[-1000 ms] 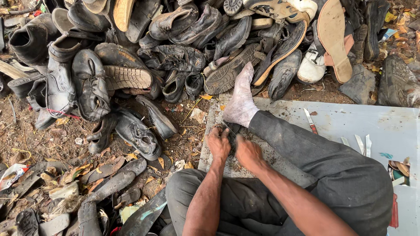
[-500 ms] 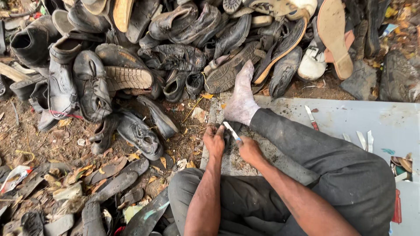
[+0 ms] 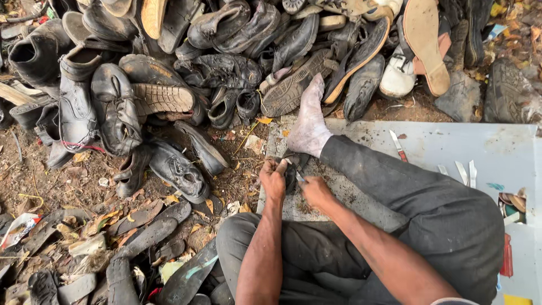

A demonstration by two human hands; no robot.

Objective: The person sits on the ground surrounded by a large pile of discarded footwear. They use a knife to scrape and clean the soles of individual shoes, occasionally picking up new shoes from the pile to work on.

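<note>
2 hands: left hand [image 3: 274, 176] gripping dark shoe piece [image 3: 292, 169], right hand [image 3: 314, 191] clasping blade [image 3: 298, 175].

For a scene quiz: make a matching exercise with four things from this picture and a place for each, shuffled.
Things:
1. left hand
2. bare foot
3. red-handled blade
4. white shoe

Places:
A. lying alone on the grey board, past the leg
B. in the shoe pile, beside a tan sole
C. gripping a dark scrap on the board
D. at the board's far edge, toes against the pile

Pairs: 1-C, 2-D, 3-A, 4-B
</note>
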